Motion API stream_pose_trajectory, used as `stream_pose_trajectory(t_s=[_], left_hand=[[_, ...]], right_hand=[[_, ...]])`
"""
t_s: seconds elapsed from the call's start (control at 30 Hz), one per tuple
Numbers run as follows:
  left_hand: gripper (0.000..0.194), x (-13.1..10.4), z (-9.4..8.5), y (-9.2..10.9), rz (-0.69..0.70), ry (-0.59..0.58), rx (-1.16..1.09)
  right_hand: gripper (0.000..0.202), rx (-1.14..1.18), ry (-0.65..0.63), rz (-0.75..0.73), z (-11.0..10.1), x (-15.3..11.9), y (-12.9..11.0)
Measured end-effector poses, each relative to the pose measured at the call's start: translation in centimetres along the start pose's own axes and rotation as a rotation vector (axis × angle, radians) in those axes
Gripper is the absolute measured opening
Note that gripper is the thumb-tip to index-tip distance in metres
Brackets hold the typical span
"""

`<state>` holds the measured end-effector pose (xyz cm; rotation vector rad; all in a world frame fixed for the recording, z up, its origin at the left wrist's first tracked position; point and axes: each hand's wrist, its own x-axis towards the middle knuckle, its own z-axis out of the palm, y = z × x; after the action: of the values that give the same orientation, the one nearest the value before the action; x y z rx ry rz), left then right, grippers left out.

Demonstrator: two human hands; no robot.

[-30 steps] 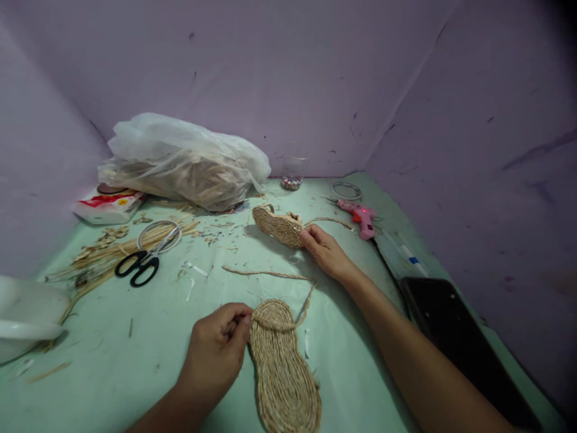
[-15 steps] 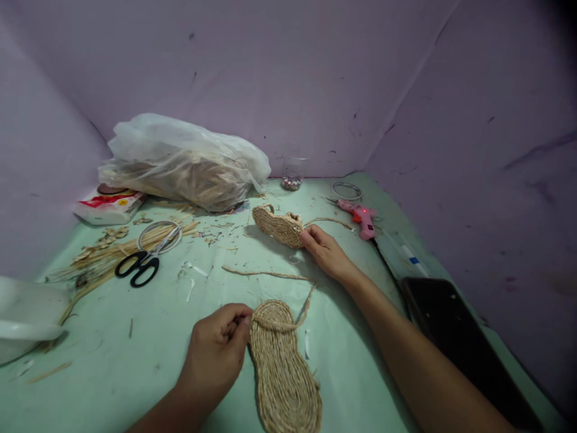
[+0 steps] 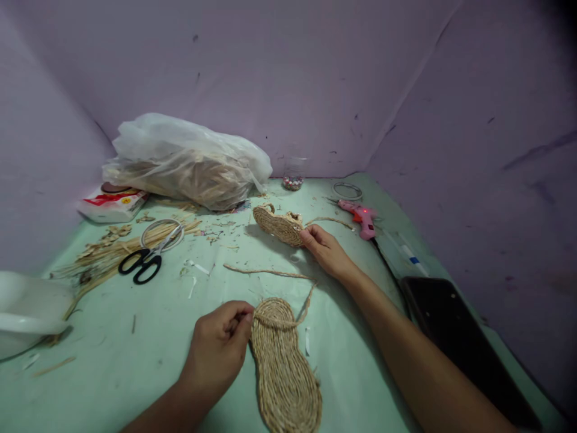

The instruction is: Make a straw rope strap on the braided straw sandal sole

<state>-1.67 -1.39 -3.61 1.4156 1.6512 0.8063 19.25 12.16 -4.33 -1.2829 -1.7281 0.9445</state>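
On a green table, the left hand (image 3: pixel 222 346) pinches cord (image 3: pixel 274 323) at the edge of the near woven sole (image 3: pixel 286 373); the right hand (image 3: pixel 327 252) pinches the farther woven piece (image 3: pixel 277 226), left of a pink glue gun (image 3: pixel 363 219).

I note a plastic bag (image 3: pixel 192 162) near a clear jar (image 3: pixel 296 165) holding beads (image 3: pixel 293 183); scissors (image 3: pixel 150 252) overlap a pale ring (image 3: pixel 142 236); pink glue gun (image 3: pixel 366 224) at right.

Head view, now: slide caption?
Left hand pinches cord at the woven sole's edge; right hand grips a smaller woven piece.
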Motion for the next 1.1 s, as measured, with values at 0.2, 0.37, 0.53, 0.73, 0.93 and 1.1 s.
stream_pose_trajectory(t_s=[0.2,0.37,0.53,0.73,0.93,1.1], left_hand=[[0.020,0.2,0.1,-0.1,0.003,0.010,0.005],[0.020,0.0,0.0,-0.2,0.000,-0.001,-0.001],[0.020,0.0,0.0,0.0,0.003,0.009,0.004],[0.019,-0.1,0.0,0.3,0.028,0.024,0.025],[0.018,-0.1,0.0,0.0,0.034,0.040,0.019],[0.016,-0.2,0.0,0.2,0.015,0.052,0.014]], right_hand=[[0.034,-0.015,-0.002,0.011,0.0,0.0,0.0],[0.034,-0.044,0.000,0.020,-0.1,0.0,-0.3],[0.035,-0.125,-0.010,0.057,-0.7,-0.3,-1.1],[0.032,-0.436,-0.021,0.174,-2.3,-1.6,-2.6],[0.019,-0.483,-0.191,0.050,-2.6,-6.9,-4.3],[0.025,-0.553,-0.219,-0.164,-1.0,-10.0,-3.9]])
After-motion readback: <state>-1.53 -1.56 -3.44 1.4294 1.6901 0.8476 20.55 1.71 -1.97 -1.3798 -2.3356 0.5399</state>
